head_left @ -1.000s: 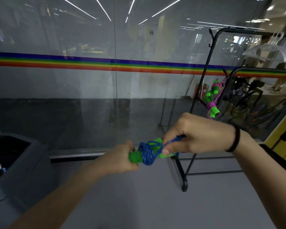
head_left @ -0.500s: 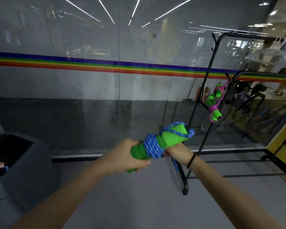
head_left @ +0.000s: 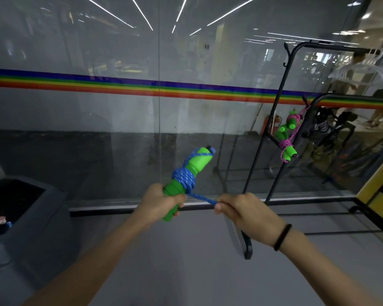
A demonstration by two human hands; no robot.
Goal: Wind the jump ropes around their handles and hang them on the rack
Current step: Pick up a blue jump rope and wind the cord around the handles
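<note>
**Rope pulled tight**

My right hand came out from under the green handles and drew off to the right, pinching the blue rope so a short stretch ran taut from the coil. In my left hand the handles tipped more upright.

Indoor commercial hall, office-like. Glass partition with rainbow stripe, reflected strip lights, grey floor. Black rack, white hangers, grey bin.

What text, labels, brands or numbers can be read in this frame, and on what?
None can be read.
The green handles and blue rope show no print.
The bottle in the grey bin is too blurred to read.
The rainbow stripe carries no words.
</note>
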